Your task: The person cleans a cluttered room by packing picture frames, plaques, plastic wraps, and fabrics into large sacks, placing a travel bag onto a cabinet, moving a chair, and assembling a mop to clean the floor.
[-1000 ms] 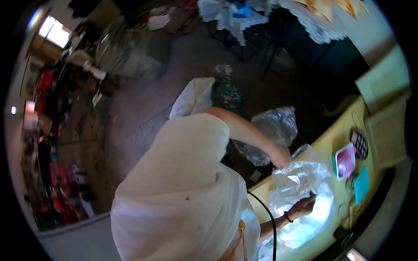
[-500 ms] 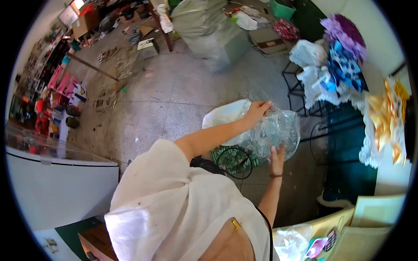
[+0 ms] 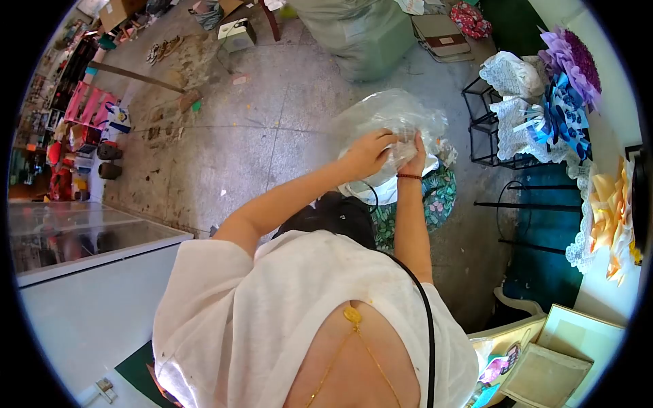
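Observation:
A clear, crinkled plastic bag or sheet [image 3: 398,105] spreads out in front of me, puffed up at its far end. My left hand [image 3: 369,152] has its fingers curled on the near part of the plastic. Close beside it, my right hand [image 3: 412,162], with a beaded bracelet at the wrist, grips the gathered plastic from the other side. A white sheet-like item [image 3: 386,193] shows under my hands. Below lies a round, green leaf-patterned surface [image 3: 439,197], partly covered by my right forearm.
A large, full pale sack [image 3: 354,41] stands ahead on the floor. To the right are a black metal stand [image 3: 481,126] and wrapped paper flowers [image 3: 575,64]. A glass-topped white cabinet [image 3: 102,272] is at left. A black cable runs over my chest.
Both hands have come together on the plastic, the right moving up and the left pulling back toward the left. The plastic has shifted away from me and bunched up. My view has turned slightly.

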`<action>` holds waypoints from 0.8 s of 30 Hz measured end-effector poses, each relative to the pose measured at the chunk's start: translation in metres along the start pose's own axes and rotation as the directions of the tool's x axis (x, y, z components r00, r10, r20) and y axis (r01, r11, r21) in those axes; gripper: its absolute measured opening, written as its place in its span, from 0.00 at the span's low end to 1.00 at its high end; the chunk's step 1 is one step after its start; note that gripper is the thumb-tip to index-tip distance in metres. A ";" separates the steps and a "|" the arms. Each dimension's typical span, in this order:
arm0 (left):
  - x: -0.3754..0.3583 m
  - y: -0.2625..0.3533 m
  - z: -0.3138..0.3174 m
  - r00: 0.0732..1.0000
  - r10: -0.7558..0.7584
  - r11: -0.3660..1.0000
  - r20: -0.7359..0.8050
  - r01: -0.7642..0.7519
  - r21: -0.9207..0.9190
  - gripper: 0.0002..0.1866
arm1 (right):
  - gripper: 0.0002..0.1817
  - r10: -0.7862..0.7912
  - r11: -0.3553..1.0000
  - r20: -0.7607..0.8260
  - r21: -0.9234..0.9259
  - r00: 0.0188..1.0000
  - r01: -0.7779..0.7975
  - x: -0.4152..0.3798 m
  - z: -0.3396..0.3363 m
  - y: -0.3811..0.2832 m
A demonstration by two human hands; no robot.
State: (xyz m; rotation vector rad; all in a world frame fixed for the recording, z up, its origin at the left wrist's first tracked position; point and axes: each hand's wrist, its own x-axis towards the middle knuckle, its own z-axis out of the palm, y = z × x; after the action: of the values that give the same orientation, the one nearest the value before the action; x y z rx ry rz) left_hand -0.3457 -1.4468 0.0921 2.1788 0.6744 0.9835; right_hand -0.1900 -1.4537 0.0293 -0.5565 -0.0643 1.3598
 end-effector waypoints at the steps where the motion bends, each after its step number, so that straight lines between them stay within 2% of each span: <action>1: -0.008 0.003 -0.011 1.000 0.003 1.000 -0.002 -0.003 0.001 0.19 | 0.10 -0.057 0.997 -0.076 0.055 0.995 0.061 0.002 0.010 -0.004; 3: -0.019 0.005 -0.028 0.960 -0.139 0.961 -0.241 0.189 0.200 0.23 | 0.12 -0.089 0.994 -0.059 0.063 0.994 0.092 0.016 0.009 -0.004; 4: -0.020 -0.004 -0.029 0.960 -0.130 0.960 -0.248 0.184 0.211 0.23 | 0.14 -0.119 0.990 -0.038 0.075 0.992 0.122 0.025 0.012 -0.003; 5: -0.023 -0.021 -0.026 0.890 -0.379 0.902 -0.254 0.417 0.115 0.26 | 0.13 -0.099 0.994 -0.005 0.048 0.995 0.099 0.031 0.020 0.004; 6: -0.020 -0.034 -0.027 0.762 -0.603 0.781 -0.236 0.624 0.018 0.28 | 0.13 -0.094 0.994 0.011 0.055 0.996 0.093 0.038 0.025 0.015; 7: -0.011 -0.051 -0.031 0.764 -0.593 0.785 -0.254 0.618 0.028 0.28 | 0.14 -0.037 0.998 0.035 -0.041 0.999 0.039 0.046 0.030 0.028; 8: 0.001 -0.066 -0.035 0.534 -0.841 0.513 -0.086 0.739 -0.437 0.28 | 0.14 0.020 0.990 0.054 -0.139 0.998 -0.012 0.053 0.037 0.041; 10: 0.029 -0.082 -0.051 0.335 -0.923 0.084 0.190 0.655 -0.751 0.27 | 0.16 0.064 0.907 -0.009 -0.416 0.998 -0.062 0.053 0.064 0.066; 12: 0.060 -0.084 -0.065 0.564 -0.772 0.018 0.293 0.480 -0.877 0.26 | 0.17 0.212 0.922 0.055 -0.341 0.976 -0.181 0.093 0.031 0.106; 13: 0.076 -0.091 -0.064 0.590 -0.789 0.167 0.171 0.474 -0.865 0.20 | 0.17 0.243 0.917 0.023 -0.332 0.970 -0.222 0.105 0.040 0.104; 14: 0.089 -0.104 -0.061 0.593 -0.789 0.177 0.161 0.471 -0.864 0.20 | 0.17 0.245 0.918 0.033 -0.330 0.969 -0.220 0.117 0.047 0.097; 16: 0.119 -0.133 -0.053 0.620 -0.777 0.304 0.112 0.525 -0.795 0.15 | 0.17 0.164 0.890 0.158 -0.450 0.974 -0.077 0.146 0.061 0.078; 17: 0.139 -0.140 -0.052 0.622 -0.775 0.311 0.108 0.525 -0.792 0.15 | 0.16 0.191 0.866 0.116 -0.487 0.975 -0.112 0.162 0.066 0.066; 19: 0.181 -0.153 -0.050 0.558 -0.829 0.364 0.027 0.577 -0.731 0.12 | 0.16 0.181 0.867 0.143 -0.490 0.973 -0.089 0.200 0.073 0.049; 20: 0.195 -0.167 -0.050 0.552 -0.833 0.364 0.017 0.571 -0.736 0.12 | 0.16 0.177 0.866 0.160 -0.494 0.971 -0.076 0.216 0.076 0.043; 21: 0.207 -0.185 -0.050 0.491 -0.870 0.315 0.047 0.625 -0.714 0.12 | 0.16 0.194 0.864 0.163 -0.496 0.967 -0.089 0.221 0.095 0.034; 22: 0.217 -0.202 -0.053 0.429 -0.900 0.267 0.071 0.673 -0.689 0.12 | 0.13 0.224 0.913 0.158 -0.380 0.962 -0.150 0.225 0.115 0.026; 23: 0.229 -0.211 -0.060 0.424 -0.904 0.273 0.053 0.668 -0.692 0.12 | 0.11 0.253 0.944 0.159 -0.256 0.954 -0.208 0.234 0.132 0.020; 24: 0.235 -0.220 -0.070 0.405 -0.911 0.232 0.079 0.660 -0.714 0.12 | 0.11 0.268 0.941 0.169 -0.256 0.948 -0.221 0.251 0.135 0.020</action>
State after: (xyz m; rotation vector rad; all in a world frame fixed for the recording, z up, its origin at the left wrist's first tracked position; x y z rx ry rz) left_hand -0.3031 -1.1202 0.0745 0.7231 1.2403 0.8067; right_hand -0.1988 -1.1713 0.0700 -0.6373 -0.3344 1.6641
